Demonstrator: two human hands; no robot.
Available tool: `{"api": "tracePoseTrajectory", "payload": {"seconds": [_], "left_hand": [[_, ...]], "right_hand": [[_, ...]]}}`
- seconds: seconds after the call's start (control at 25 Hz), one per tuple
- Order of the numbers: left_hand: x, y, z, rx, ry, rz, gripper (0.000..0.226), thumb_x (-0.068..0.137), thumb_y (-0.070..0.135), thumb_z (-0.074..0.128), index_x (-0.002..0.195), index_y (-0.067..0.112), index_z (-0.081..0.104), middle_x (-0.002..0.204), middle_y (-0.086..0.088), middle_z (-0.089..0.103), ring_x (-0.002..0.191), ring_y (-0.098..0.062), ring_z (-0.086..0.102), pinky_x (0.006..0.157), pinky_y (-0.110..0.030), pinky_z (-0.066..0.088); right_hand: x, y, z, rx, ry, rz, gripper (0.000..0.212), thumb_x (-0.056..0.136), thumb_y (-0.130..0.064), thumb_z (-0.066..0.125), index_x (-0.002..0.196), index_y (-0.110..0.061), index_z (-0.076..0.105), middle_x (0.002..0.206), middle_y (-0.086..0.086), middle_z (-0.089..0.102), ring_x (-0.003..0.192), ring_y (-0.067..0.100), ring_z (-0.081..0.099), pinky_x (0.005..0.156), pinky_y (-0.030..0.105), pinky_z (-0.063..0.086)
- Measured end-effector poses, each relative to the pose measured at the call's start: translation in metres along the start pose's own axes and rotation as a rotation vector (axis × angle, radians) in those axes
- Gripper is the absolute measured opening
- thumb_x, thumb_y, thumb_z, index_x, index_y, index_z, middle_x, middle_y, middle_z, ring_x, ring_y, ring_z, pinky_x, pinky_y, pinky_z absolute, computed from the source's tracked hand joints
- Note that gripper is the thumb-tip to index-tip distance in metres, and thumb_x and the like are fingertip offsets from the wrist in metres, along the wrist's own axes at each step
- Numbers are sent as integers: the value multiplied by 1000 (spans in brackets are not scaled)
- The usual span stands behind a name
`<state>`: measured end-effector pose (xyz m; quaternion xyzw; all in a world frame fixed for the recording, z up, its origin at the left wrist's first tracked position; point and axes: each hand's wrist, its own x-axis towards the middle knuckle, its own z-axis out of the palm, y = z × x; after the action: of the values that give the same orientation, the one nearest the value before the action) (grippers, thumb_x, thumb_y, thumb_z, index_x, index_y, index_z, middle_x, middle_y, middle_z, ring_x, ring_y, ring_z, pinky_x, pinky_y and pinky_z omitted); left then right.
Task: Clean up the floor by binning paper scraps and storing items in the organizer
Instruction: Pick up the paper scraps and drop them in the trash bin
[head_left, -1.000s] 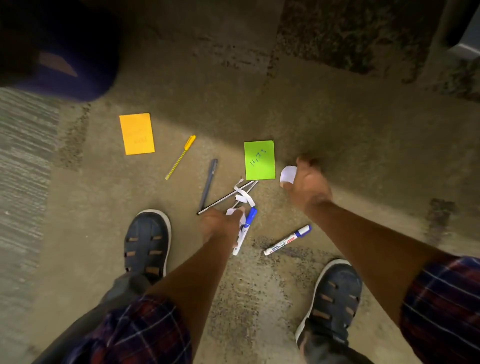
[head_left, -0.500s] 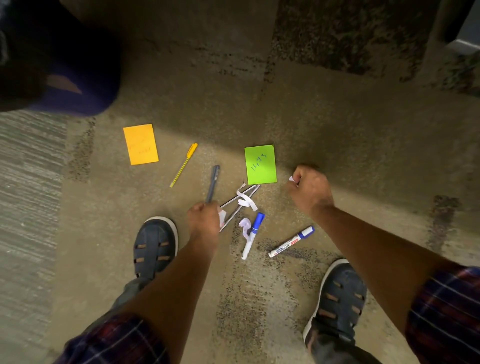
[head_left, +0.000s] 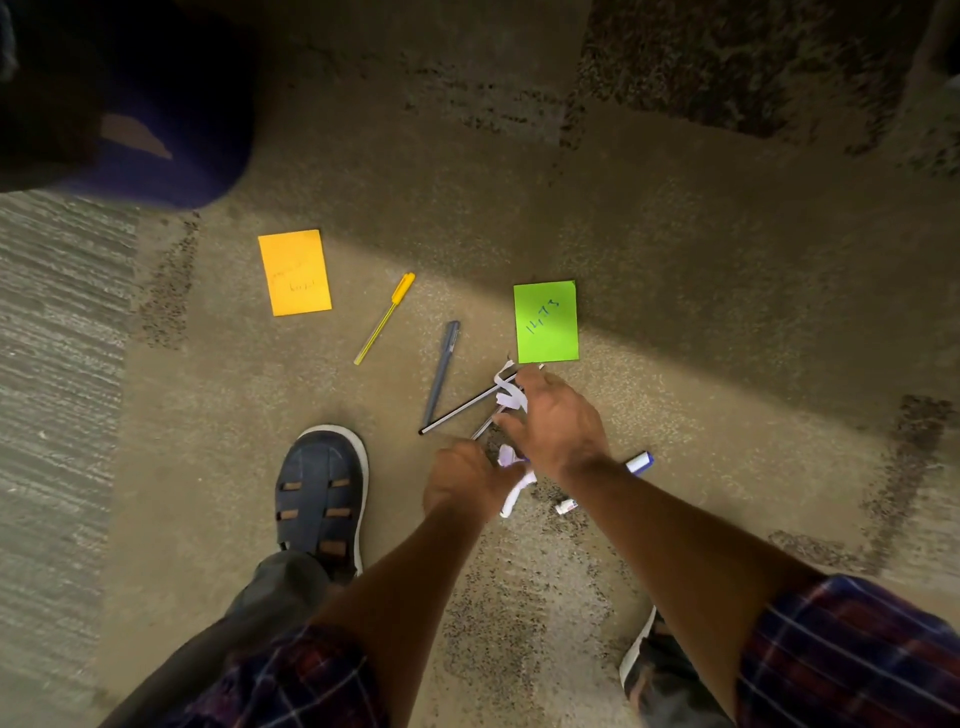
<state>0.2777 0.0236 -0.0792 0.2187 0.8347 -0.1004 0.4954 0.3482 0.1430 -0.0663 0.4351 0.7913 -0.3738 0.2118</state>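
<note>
- White paper scraps are being gathered among thin pens on the carpet, below the green sticky note.
- Right hand is spread open over them, nothing visibly gripped.
- Left hand is fisted; contents cannot be told.
- A pinch is needed next, then binning.

Rough, speckled carpet floor, matt throughout, with a ribbed grey patch at nine o'clock. Matt paper for the orange note and the green note. Glossy, translucent-looking plastic on the yellow pen; duller plastic on the grey pen. Crumpled white paper scraps at centre. Thin sticks possibly metal, too small to tell. Smooth rubbery shoe at seven o'clock; woven plaid cloth sleeves.
</note>
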Motion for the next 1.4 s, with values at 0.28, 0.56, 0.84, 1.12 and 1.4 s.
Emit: {"api": "tracePoseTrajectory", "payload": {"seconds": [0.28,0.56,0.84,1.12,1.4], "left_hand": [[1,7,15,-207,-12,92,39,88,50,64,90,13,75,88,-4,78,84,-22,75,66,-24,48],[-6,-29,-11,-531,-90,51,31,82,29,70,57,13,60,63,-1,73,54,-9,60,60,-25,44],[-28,-45,-62,-1096,-267,-145,14,99,12,59,109,4,63,99,-16,79,50,-20,66,48,-20,47],[-55,-16,-149,-1646,-282,-91,19,100,-1,50,101,14,61,79,-8,71,70,-27,70,70,-35,54],[-90,-21,-289,-1809,-212,-57,15,97,28,55,89,17,62,68,-1,56,58,-19,54,57,-28,40]], "right_hand": [[5,-1,13,-47,57,-57,35,95,-39,62,124,-20,55,115,9,64,101,36,66,79,41,52],[12,-12,19,2,74,-9,14,101,-26,52,97,-19,63,98,10,64,86,34,65,72,39,51],[3,-13,-16,581,178,315,24,97,-17,63,74,-21,57,67,-8,56,60,8,49,65,27,38],[-16,-82,-103,1146,-13,436,21,99,-21,65,80,-16,58,74,4,72,39,10,35,38,14,25],[-11,-208,-169,1228,60,270,12,99,-15,63,87,-16,62,67,-1,60,44,9,33,40,16,23]]}}
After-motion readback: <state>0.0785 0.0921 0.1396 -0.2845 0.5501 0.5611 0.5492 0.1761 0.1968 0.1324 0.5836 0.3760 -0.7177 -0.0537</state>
